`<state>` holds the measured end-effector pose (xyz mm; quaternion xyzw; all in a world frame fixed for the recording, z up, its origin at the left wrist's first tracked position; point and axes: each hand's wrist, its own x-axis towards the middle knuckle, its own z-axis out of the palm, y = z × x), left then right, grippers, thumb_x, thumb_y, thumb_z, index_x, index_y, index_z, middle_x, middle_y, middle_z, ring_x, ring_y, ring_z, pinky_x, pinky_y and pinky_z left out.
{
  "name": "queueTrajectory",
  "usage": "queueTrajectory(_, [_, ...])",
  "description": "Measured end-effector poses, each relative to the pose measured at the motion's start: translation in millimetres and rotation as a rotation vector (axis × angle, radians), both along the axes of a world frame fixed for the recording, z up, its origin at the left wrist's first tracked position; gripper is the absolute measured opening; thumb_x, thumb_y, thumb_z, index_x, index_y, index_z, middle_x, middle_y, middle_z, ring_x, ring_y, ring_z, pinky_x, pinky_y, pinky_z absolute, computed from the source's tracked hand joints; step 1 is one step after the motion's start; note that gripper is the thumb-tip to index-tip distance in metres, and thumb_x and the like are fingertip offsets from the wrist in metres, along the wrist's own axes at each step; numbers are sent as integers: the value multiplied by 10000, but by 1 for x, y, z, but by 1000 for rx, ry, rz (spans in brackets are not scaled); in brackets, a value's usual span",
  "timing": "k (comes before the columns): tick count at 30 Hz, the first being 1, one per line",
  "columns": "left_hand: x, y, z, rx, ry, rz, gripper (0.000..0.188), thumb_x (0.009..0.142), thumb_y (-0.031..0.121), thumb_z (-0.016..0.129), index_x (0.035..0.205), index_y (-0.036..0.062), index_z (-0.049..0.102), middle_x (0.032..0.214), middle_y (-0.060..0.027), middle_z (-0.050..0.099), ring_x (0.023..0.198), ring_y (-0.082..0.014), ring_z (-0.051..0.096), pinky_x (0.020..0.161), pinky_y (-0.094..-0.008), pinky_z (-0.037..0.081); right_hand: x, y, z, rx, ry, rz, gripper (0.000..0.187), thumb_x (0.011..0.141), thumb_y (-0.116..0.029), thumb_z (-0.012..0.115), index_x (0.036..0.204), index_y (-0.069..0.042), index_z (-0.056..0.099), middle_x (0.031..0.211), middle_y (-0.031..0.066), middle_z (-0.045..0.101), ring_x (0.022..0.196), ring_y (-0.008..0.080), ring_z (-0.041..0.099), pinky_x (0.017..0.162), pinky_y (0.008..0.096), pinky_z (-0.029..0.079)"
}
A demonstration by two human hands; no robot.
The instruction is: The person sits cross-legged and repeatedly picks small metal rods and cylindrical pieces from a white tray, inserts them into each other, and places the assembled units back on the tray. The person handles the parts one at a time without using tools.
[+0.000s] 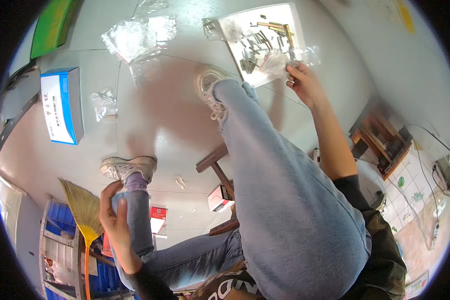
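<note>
The right hand [301, 82] extends to the near right corner of a white tray [275, 13] set on the floor [177, 117]. Its thumb and forefinger pinch the edge of a clear plastic bag [274, 62], which lies over that corner of the tray; whether the bag contains anything cannot be told. An edge grip of this kind probably leaves the rest of the thin film free. Loose metal pieces [257, 42] lie scattered in the tray, most of them short bars, with longer brass-coloured strips toward the right side. The raised rim likely serves to keep such small parts from straying. A small bag [211, 28] with dark pieces inside rests at the left edge of the tray. The left hand [115, 212] hangs beside the left shin, well apart from the tray; its thumb and forefinger are spread and show nothing between them. It appears unneeded for this light one-handed hold. A pile of clear bags [132, 40] lies left of the tray, probably grouped to stay within reach. Another bag [104, 104] lies between the left shoe [127, 167] and that pile, near a blue-and-white box [60, 107]. A broom [82, 210] stands at the lower left.
</note>
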<state>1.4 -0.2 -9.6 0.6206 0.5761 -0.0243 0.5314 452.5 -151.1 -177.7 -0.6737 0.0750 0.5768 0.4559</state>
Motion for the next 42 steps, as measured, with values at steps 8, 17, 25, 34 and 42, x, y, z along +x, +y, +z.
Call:
queueTrajectory(8, [143, 25, -84, 76, -315, 79, 243, 798, 70, 561, 1029, -3, 570, 971, -112, 588, 902, -192, 568, 779, -270, 425, -66, 77, 34, 177, -123, 245, 135, 752, -121, 662, 810, -56, 559, 597, -36, 473, 539, 51, 410, 501, 196, 327])
queueTrajectory(17, [218, 59, -109, -134, -550, 231, 169, 768, 86, 595, 882, -35, 623, 750, -83, 624, 677, -108, 569, 621, -221, 457, -65, 109, 67, 277, -201, 272, 155, 758, -108, 650, 878, -30, 591, 659, -9, 542, 558, 55, 438, 518, 186, 351])
queueTrajectory(25, [203, 45, -103, -259, -578, 469, 143, 763, 28, 582, 875, -56, 611, 737, -67, 608, 665, -101, 558, 622, -220, 481, -70, 110, 64, 294, -244, 243, 154, 793, -134, 621, 885, -14, 595, 635, -13, 526, 554, 51, 436, 518, 193, 354])
queueTrajectory(34, [195, 38, -108, -373, -710, 625, 205, 773, 8, 555, 975, 7, 592, 829, -47, 592, 717, -103, 556, 647, -240, 490, -81, 116, 73, 257, -253, 240, 180, 819, -147, 584, 906, 9, 597, 664, 2, 531, 575, 62, 441, 534, 199, 360])
queueTrajectory(42, [202, 39, -112, -610, -933, 721, 188, 804, 27, 543, 991, 35, 560, 943, -45, 569, 842, -152, 563, 721, -320, 500, -95, 123, 110, 294, -658, 421, 202, 833, -148, 542, 967, -12, 606, 722, 16, 566, 628, 67, 469, 562, 195, 359])
